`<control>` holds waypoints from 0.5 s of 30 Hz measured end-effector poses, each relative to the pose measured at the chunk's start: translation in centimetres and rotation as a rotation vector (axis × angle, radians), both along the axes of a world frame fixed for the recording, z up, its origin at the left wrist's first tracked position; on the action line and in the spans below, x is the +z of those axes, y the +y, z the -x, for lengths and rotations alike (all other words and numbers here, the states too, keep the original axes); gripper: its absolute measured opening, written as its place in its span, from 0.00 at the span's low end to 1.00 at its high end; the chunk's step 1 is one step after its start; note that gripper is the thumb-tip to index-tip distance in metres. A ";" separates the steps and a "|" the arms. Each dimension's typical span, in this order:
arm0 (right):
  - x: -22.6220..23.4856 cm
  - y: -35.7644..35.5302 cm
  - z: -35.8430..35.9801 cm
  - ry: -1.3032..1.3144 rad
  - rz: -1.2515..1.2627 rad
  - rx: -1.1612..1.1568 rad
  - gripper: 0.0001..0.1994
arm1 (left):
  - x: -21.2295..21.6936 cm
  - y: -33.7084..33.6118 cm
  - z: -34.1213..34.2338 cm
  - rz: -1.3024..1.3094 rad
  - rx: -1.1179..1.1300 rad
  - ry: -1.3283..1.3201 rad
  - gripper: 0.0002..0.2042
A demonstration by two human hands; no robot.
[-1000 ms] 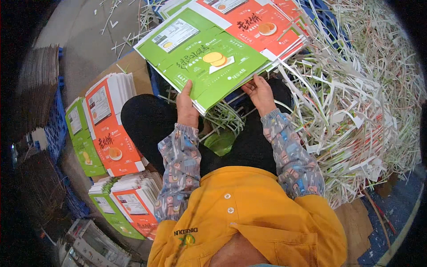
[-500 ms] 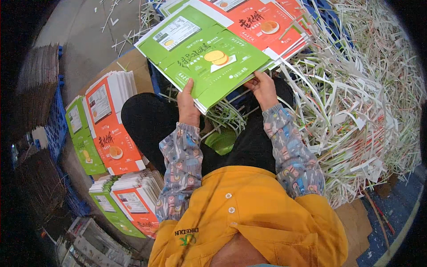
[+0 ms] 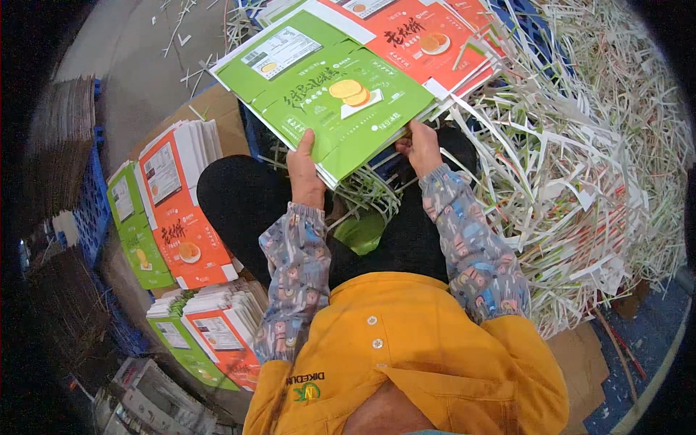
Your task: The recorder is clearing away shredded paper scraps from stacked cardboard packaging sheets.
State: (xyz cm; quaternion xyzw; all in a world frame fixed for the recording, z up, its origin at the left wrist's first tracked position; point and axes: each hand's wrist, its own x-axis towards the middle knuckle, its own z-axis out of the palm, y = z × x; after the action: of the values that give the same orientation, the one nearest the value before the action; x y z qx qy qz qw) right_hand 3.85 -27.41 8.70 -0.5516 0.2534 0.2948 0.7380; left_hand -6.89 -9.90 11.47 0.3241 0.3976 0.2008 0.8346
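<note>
A thin stack of green printed card sheets [image 3: 333, 138], cut like flat box blanks and showing round yellow cakes, lies tilted in front of me. My left hand [image 3: 306, 174] grips its near left edge, thumb on top and fingers underneath. At the near right edge my right hand [image 3: 422, 148] pinches the sheets, its fingers curled under. Orange printed card sheets [image 3: 428, 61] lie beyond and to the right, partly covered by the green ones. Between my legs sits a green piece [image 3: 360, 230] that I cannot make out, with paper strips above it.
A large heap of white, green and red paper offcut strips [image 3: 573, 196] fills the right side. Stacks of orange card blanks [image 3: 181, 210] and green card blanks [image 3: 134, 225] stand at the left on brown cardboard. Blue pallets [image 3: 94, 188] edge the far left, beside dark stacked sheets [image 3: 61, 145].
The green sheets have shifted slightly left. My right hand has moved a little left along with them, while my left hand keeps nearly the same place.
</note>
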 end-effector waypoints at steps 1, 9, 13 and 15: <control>0.1 -0.3 -0.2 0.000 0.041 0.046 0.11 | 0.1 -0.1 0.0 0.000 0.000 0.001 0.15; 1.0 -1.8 -0.4 -0.007 -0.019 0.171 0.12 | 0.5 -0.7 0.1 -0.052 0.044 -0.005 0.15; 1.5 -2.6 1.5 0.026 -0.239 0.080 0.13 | 0.1 0.0 0.3 -0.034 0.048 0.011 0.15; 2.1 -2.8 2.4 0.095 -0.237 -0.012 0.12 | -0.1 0.3 0.3 -0.042 0.031 0.048 0.16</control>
State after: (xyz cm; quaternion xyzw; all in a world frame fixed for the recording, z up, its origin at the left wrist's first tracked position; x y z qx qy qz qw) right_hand 1.46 -30.22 10.82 -0.4442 0.2547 0.3439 0.7871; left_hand -7.23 -9.59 11.36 0.3398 0.4182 0.2142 0.8148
